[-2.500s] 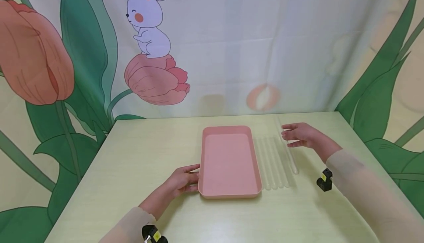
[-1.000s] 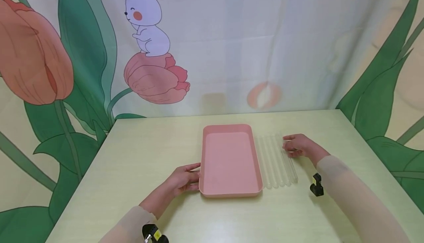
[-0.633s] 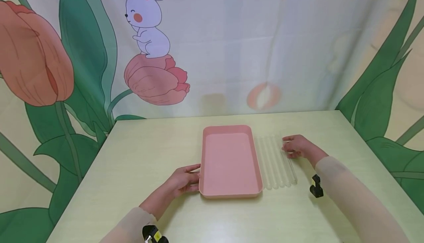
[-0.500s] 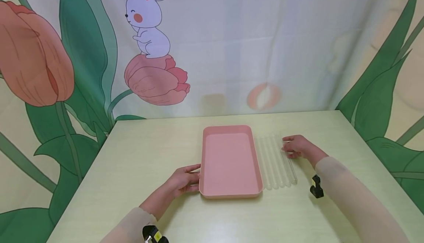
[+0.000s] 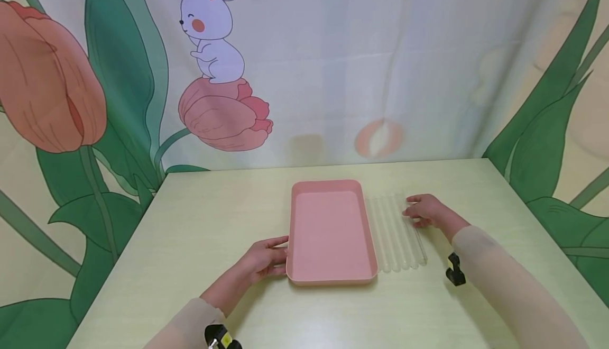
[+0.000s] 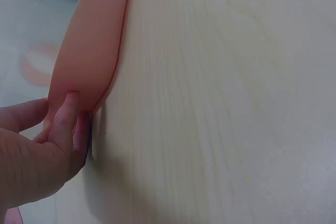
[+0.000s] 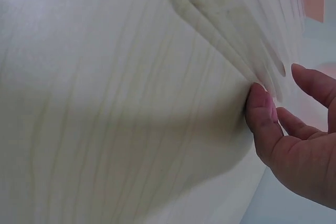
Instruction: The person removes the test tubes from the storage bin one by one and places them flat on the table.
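Note:
A pink rectangular tray (image 5: 333,232) lies on the table. My left hand (image 5: 259,259) is at its left side, fingertips touching the outer wall, as the left wrist view shows with the thumb (image 6: 66,111) on the wall. Several clear test tubes (image 5: 387,232) lie side by side along the tray's right edge, rounded ends toward me. Over the outermost tube (image 5: 421,251) is my right hand (image 5: 430,211). In the right wrist view its thumb (image 7: 257,103) touches that tube's side, while another finger (image 7: 312,82) stands apart above the tubes.
The pale wooden table (image 5: 214,206) ends at the back against a curtain (image 5: 309,47) printed with a rabbit and tulips. Black wrist cameras sit by the left sleeve (image 5: 190,322) and the right sleeve (image 5: 504,275).
My right hand has brought the outermost test tube from apart and tilted down against the row, then loosened its fingers slightly. My left hand has stayed at the tray.

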The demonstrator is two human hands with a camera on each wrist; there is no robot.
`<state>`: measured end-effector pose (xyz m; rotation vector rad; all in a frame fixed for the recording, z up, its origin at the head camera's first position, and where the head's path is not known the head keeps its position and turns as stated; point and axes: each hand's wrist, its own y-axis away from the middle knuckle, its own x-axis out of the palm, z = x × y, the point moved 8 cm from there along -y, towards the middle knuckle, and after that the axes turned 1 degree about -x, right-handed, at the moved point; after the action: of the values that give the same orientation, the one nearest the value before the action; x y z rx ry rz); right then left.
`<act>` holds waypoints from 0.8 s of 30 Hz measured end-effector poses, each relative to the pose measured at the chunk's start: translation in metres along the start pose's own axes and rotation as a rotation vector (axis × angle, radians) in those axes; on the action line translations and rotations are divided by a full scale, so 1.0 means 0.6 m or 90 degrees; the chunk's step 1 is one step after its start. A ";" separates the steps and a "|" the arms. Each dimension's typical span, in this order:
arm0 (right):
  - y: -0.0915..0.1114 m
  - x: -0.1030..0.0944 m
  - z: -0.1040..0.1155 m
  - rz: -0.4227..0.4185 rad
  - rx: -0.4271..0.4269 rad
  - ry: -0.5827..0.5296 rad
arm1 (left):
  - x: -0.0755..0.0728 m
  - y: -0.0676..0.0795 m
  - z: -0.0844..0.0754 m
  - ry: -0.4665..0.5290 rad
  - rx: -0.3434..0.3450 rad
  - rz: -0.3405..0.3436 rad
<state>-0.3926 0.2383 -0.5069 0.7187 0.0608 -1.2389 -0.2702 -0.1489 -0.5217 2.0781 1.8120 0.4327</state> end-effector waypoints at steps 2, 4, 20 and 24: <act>-0.001 0.001 -0.002 -0.002 0.009 0.001 | 0.000 0.001 0.001 -0.001 0.001 0.001; -0.002 0.002 -0.004 0.000 0.011 0.002 | 0.000 0.004 0.002 0.001 0.001 0.001; 0.031 -0.005 0.019 0.031 -0.016 0.077 | -0.035 0.011 -0.048 -0.141 0.013 0.023; 0.053 -0.027 0.052 -0.013 -0.077 0.115 | -0.080 0.018 -0.108 -0.283 0.081 -0.042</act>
<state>-0.3811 0.2396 -0.4609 0.7244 0.2893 -1.1777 -0.2961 -0.1939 -0.4592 1.9861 1.6638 -0.1592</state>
